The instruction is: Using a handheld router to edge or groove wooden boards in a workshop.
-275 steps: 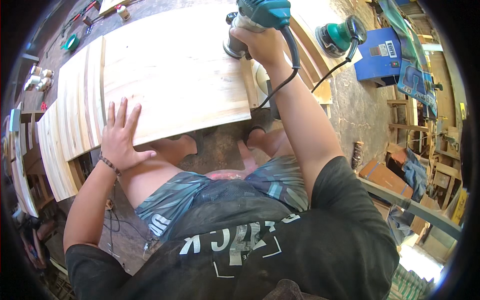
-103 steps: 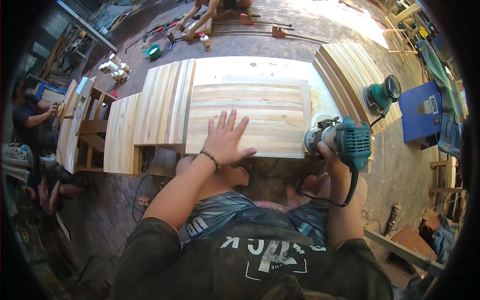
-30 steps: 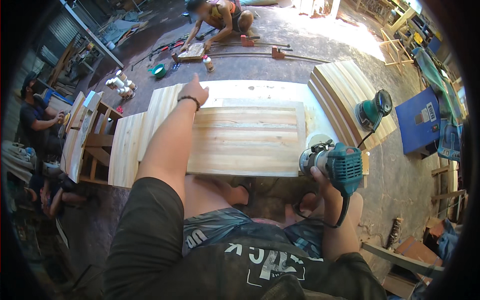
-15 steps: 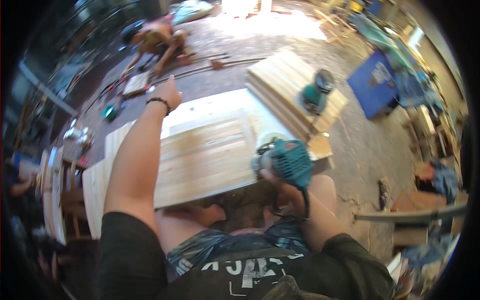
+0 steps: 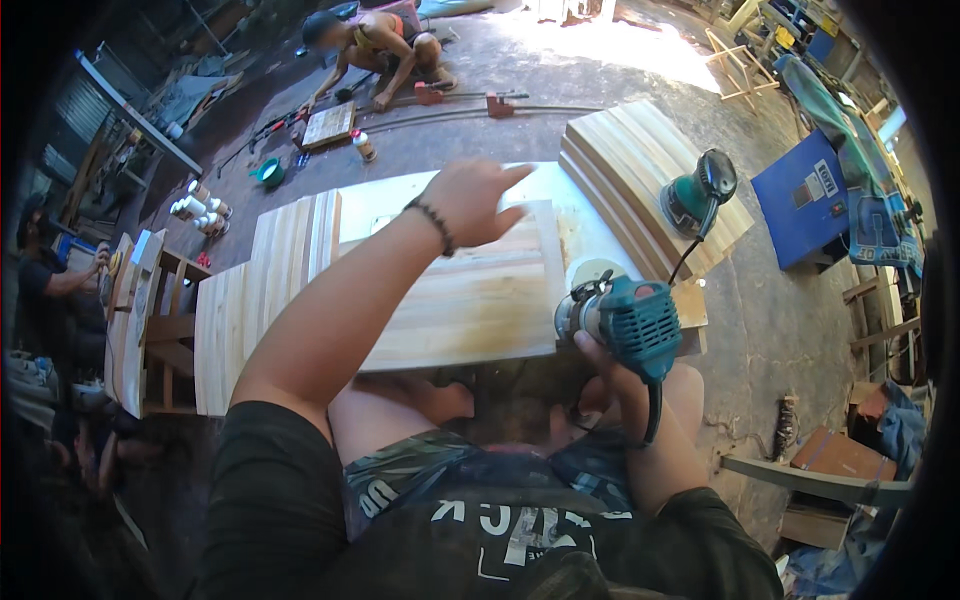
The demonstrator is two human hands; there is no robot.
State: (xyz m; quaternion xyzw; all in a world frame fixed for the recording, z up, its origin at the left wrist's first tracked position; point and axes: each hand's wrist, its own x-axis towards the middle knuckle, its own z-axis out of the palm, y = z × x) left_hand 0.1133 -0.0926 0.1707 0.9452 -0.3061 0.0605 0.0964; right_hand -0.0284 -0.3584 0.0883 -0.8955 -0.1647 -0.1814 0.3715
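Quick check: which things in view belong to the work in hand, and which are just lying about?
Apparently in the job:
teal handheld power tool, in the right hand
pale striped rectangular wooden panel, near the left hand

Apparently just lying about:
teal-and-black round sander, unheld
blue boxy cabinet
round green bowl
white red-capped bottle

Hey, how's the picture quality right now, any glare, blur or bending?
Head view: glare whites out a patch of floor near the top; head view: the left hand looks slightly soft, while the teal power tool reads clearer; head view: corners fall to black, and the long bar lower right looks bowed.
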